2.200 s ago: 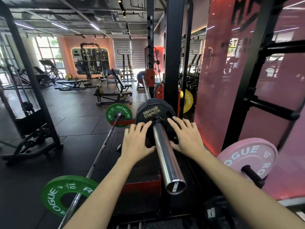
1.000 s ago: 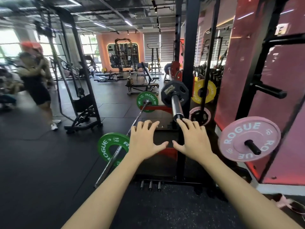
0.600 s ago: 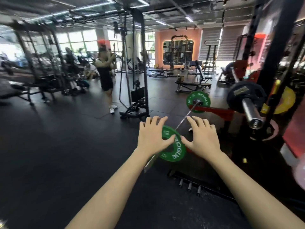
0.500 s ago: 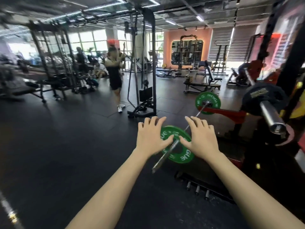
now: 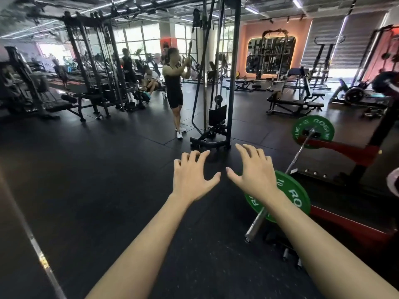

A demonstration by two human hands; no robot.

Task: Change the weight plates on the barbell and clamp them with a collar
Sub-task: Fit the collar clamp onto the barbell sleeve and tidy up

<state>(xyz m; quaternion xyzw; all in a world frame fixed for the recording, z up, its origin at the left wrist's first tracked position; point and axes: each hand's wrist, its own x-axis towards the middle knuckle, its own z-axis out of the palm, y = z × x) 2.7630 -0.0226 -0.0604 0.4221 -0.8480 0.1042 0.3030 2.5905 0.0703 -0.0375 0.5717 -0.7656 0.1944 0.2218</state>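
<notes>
Head view. Both hands are held out empty over the dark floor: the left hand with fingers spread and slightly bent, the right hand with fingers spread and nearly straight. Nothing is gripped. A barbell on the floor is seen at right, loaded with a near green plate and a far green plate; the near plate is partly hidden by the right wrist. The bare sleeve end projects toward the viewer. No collar can be made out on it. A red platform lies beside the bar. The step in hand is judged to be a search for a plate or collar. For a clean change, the plate should be gripped at opposite rim edges, kept square to the sleeve, slid straight, and the collar seated flush against it.
</notes>
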